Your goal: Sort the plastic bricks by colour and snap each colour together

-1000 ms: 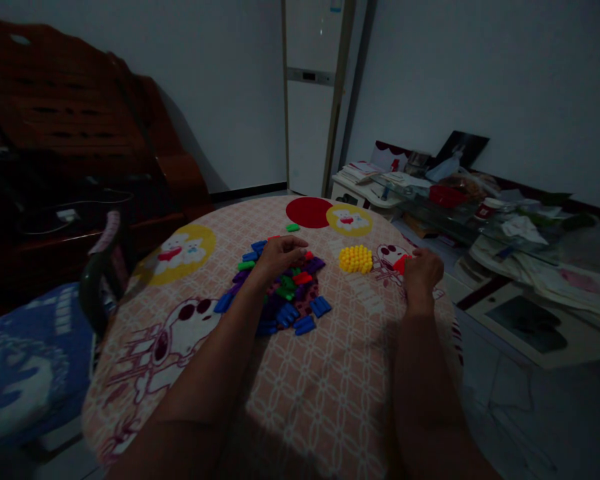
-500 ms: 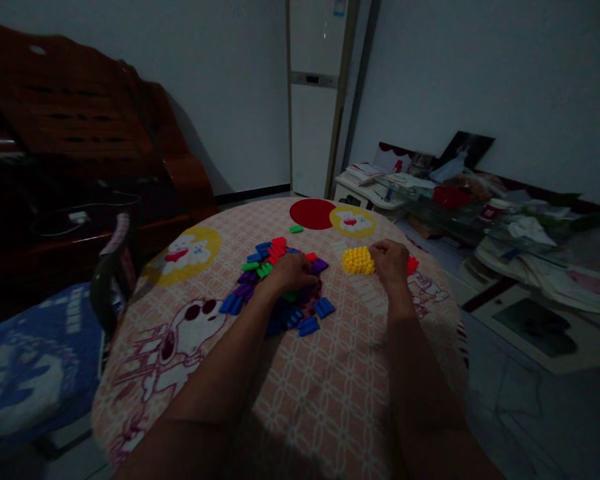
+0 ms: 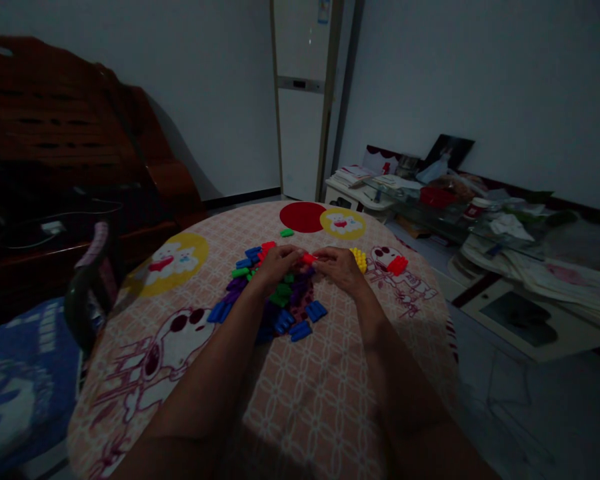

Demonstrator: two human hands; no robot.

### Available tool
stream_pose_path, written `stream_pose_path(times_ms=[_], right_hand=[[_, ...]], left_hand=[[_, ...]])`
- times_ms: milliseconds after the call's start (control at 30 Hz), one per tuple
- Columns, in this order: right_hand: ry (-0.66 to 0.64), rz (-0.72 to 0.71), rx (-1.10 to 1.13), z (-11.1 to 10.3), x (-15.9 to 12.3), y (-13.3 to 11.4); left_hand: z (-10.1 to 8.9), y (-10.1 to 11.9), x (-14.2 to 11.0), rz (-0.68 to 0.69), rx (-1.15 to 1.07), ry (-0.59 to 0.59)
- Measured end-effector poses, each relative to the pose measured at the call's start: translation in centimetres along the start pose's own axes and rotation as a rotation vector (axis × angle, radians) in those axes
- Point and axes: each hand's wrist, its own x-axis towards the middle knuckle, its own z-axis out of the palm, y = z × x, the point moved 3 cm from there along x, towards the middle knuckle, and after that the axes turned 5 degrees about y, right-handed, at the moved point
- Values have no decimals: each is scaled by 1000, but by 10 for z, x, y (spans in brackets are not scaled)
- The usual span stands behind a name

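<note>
A small red plastic building block [image 3: 309, 258] is pinched between the fingertips of both hands, above the right edge of the pile. My left hand [image 3: 279, 262] is closed on its left end, over the mixed pile. My right hand [image 3: 341, 269] grips the other end. Blue blocks [image 3: 283, 321], purple blocks [image 3: 236, 288] and green blocks [image 3: 281, 293] lie loose below. Partly hidden behind my right hand is a cluster of yellow blocks [image 3: 360, 260]. Farther right, a red block group [image 3: 397, 266] rests on the cloth.
The round table wears a patterned cloth [image 3: 300, 393]. One green block [image 3: 287, 233] lies apart near the far side. A chair with a blue cover [image 3: 25, 373] stands at left. Along the right wall, a cluttered glass-topped cabinet [image 3: 420, 200] holds papers and bags.
My right hand has left the yellow cluster and moved left to meet my left hand. A red block is now held between them. The view has shifted slightly.
</note>
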Motion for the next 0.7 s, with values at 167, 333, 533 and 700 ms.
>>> stream_pose_path(times_ms=[167, 333, 533, 700], right_hand=[[58, -3, 50, 0, 4, 4], [277, 55, -38, -47, 5, 12], [699, 138, -624, -149, -19, 18], [687, 282, -1032, -173, -34, 27]], left_hand=[[8, -2, -1, -22, -82, -52], [8, 0, -3, 0, -12, -24], [-4, 0, 2, 57, 9, 27], [-4, -1, 3, 60, 12, 9]])
